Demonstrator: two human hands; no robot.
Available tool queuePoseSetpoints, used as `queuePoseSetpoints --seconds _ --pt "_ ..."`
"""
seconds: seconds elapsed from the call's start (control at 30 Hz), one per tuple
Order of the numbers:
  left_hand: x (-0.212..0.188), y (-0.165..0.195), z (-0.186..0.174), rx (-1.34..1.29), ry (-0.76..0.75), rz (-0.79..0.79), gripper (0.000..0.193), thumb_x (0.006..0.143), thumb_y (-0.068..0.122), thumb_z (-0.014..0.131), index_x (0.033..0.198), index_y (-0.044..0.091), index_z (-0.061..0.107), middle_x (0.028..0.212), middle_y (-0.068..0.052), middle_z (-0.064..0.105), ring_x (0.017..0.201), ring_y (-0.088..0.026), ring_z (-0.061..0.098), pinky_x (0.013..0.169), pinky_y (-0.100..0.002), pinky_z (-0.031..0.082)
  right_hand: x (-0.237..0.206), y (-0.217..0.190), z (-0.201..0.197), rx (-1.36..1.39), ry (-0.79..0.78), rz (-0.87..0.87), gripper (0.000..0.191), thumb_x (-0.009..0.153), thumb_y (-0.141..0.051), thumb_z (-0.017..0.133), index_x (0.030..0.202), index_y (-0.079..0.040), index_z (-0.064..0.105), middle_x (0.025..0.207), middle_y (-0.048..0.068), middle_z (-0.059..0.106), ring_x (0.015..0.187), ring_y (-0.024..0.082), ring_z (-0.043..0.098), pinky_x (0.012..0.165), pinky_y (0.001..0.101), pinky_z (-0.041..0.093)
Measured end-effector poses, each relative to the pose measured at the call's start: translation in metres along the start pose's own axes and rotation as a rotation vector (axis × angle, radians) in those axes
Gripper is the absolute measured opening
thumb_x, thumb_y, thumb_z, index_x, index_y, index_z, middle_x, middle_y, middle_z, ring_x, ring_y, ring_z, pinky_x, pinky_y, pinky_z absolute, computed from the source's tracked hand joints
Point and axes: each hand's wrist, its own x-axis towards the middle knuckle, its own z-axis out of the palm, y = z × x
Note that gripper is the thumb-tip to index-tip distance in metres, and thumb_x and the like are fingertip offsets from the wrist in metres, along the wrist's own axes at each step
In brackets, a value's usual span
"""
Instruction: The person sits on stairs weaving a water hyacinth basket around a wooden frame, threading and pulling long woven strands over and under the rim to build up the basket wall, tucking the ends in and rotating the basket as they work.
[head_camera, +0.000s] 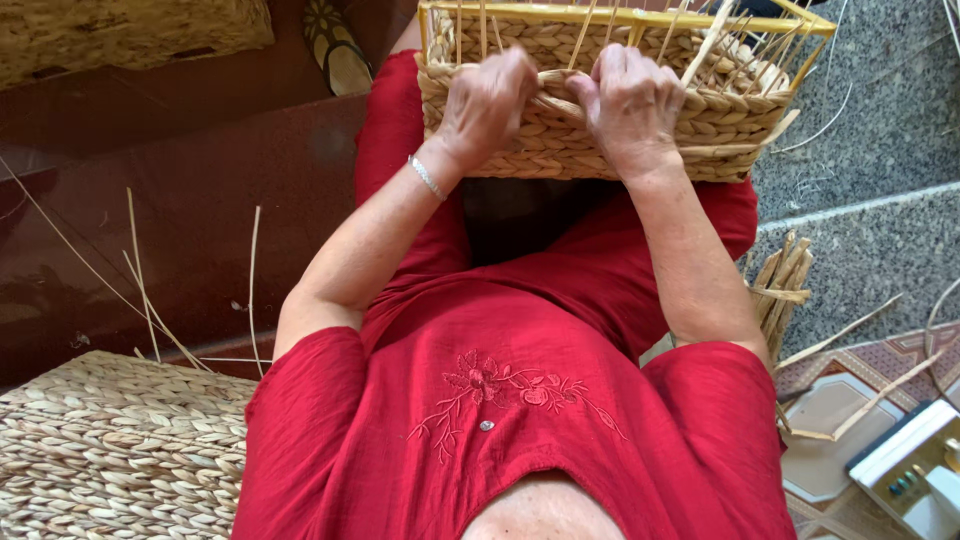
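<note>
At the top centre, the left hand (487, 105) and right hand (632, 105) are gripping a strand (560, 82), fingers closed, steadying the basket (560, 150) on the lap.

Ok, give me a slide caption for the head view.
Both hands, left and right, weave a strand into a basket on the lap.

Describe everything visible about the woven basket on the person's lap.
The woven basket is rectangular, made of thick braided straw-coloured fibre that looks like dried grass or reed. A yellow frame runs along its top edge, and thin upright stakes stick up unwoven above the braid. It rests on the red-clad knees, its near wall facing the camera. The left hand and right hand both press on the upper rows of that wall, fingers curled over a braided strand. Its far side is out of view.
</note>
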Motion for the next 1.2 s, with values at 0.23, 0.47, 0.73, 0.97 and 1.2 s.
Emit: queuePoseSetpoints --seconds 0.23,0.47,0.73,0.97,1.2 --pt "0.02 -0.001 0.02 0.069 0.141 -0.154 0.043 0.091 0.008 0.074 0.123 0.001 0.046 0.081 -0.008 0.069 0.058 -0.022 0.067 0.047 -0.037 0.051 -0.044 0.001 -0.046 -0.146 -0.379 0.064 0.028 0.112 -0.036 0.071 0.1 -0.01 0.068 0.062 0.001 0.065 0.048 0.015 0.061 0.047 0.0335 0.047" --pt "0.015 0.002 0.026 0.293 0.136 -0.049 0.04 0.096 0.012 0.073 0.124 0.009 0.045 0.089 -0.008 0.064 0.074 -0.023 0.07 0.055 -0.038 0.056 -0.087 0.044 -0.131 -0.16 -0.355 0.379 0.043 0.111 -0.053 0.07 0.088 -0.016 0.074 0.06 0.001 0.06 0.055 0.021 0.055 0.064 0.0439 0.048" --pt "0.01 0.004 0.035 0.38 -0.091 -0.023 0.015 0.092 0.0 0.064 0.107 0.004 0.063 0.092 -0.011 0.065 0.075 -0.025 0.072 0.059 -0.038 0.057 -0.097 0.024 -0.108 -0.162 0.262 0.111 0.014 0.099 -0.007 0.088 0.096 -0.012 0.075 0.099 0.005 0.072 0.104 0.027 0.063 0.101 0.0465 0.046" --pt "0.008 -0.002 0.012 -0.206 -0.034 -0.02 0.015 0.099 -0.001 0.065 0.111 0.007 0.069 0.106 -0.012 0.067 0.097 -0.035 0.07 0.083 -0.044 0.057 -0.078 -0.013 -0.058 0.048 -0.047 0.061 0.019 0.097 -0.018 0.089 0.099 -0.009 0.072 0.098 0.005 0.067 0.097 0.024 0.063 0.082 0.0367 0.053" --pt "0.008 0.002 -0.008 -0.346 -0.149 0.115 0.04 0.091 0.003 0.073 0.13 -0.001 0.064 0.117 -0.016 0.065 0.108 -0.037 0.064 0.093 -0.044 0.054 -0.03 -0.013 -0.071 -0.098 0.261 -0.149 0.011 0.102 -0.011 0.082 0.1 -0.01 0.072 0.096 0.005 0.063 0.089 0.02 0.058 0.076 0.0347 0.048"
